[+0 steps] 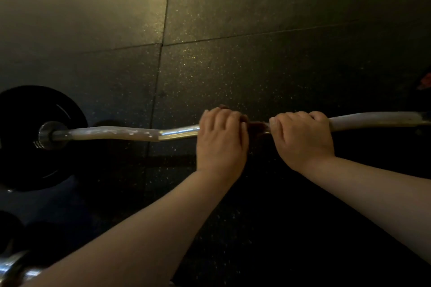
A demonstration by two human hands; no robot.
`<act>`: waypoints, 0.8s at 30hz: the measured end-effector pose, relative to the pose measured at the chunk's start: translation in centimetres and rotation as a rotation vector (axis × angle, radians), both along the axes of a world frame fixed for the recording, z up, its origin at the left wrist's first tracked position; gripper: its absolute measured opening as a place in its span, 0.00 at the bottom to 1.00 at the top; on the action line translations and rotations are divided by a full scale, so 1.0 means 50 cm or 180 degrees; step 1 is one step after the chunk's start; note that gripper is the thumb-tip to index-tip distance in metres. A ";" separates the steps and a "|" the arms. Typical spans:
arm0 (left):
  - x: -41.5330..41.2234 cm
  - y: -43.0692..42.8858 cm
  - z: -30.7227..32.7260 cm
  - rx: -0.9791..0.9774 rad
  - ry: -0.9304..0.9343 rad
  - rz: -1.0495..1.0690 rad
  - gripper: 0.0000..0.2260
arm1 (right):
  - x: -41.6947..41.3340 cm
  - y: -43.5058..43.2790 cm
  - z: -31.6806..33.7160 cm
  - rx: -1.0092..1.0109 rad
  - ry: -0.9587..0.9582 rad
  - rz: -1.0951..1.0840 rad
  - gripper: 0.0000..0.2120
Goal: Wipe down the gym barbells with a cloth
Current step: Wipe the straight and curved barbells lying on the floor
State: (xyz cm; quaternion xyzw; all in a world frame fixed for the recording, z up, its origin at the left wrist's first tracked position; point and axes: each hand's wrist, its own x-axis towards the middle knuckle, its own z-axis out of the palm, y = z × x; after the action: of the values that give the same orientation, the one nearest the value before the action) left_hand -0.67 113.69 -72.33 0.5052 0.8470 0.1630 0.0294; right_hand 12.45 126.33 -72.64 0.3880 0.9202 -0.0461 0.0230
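Mid-wipe here: the left hand (221,140) clamps the cloth (256,124) around the middle of the barbell (112,133), and the right hand (303,140) grips the bar just beside it. Whitish smears toward the plate (28,147) suggest plenty left to clean.

We see a barbell (177,131) of shiny silver chrome, its outer lengths coated in dull, flaking white. Its weight plate (25,170) is black with thin pale lines. The cloth (256,126) shows dark reddish-brown. The floor (233,65) is black, flecked with tiny yellowish specks and crossed by thin dark seams.
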 end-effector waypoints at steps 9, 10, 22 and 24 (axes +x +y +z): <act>-0.051 -0.055 -0.018 0.0301 -0.0312 0.0445 0.17 | -0.057 0.002 0.014 -0.1015 0.0316 0.0225 0.22; -0.039 -0.052 -0.018 0.0302 -0.0403 0.0524 0.17 | -0.055 -0.007 0.005 -0.0885 0.0381 0.0140 0.22; -0.041 -0.022 -0.008 0.0398 -0.0528 0.0649 0.14 | -0.050 -0.016 -0.005 -0.0485 0.0503 0.0140 0.23; -0.035 0.018 0.013 0.0054 -0.0453 0.0788 0.13 | -0.051 -0.019 -0.007 -0.0392 0.0413 0.0101 0.23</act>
State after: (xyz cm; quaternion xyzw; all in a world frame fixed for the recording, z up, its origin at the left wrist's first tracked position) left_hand -2.42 114.57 -71.69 0.3843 0.8972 0.2079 0.0649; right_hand 9.88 125.37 -72.97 0.3674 0.9212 -0.1273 -0.0121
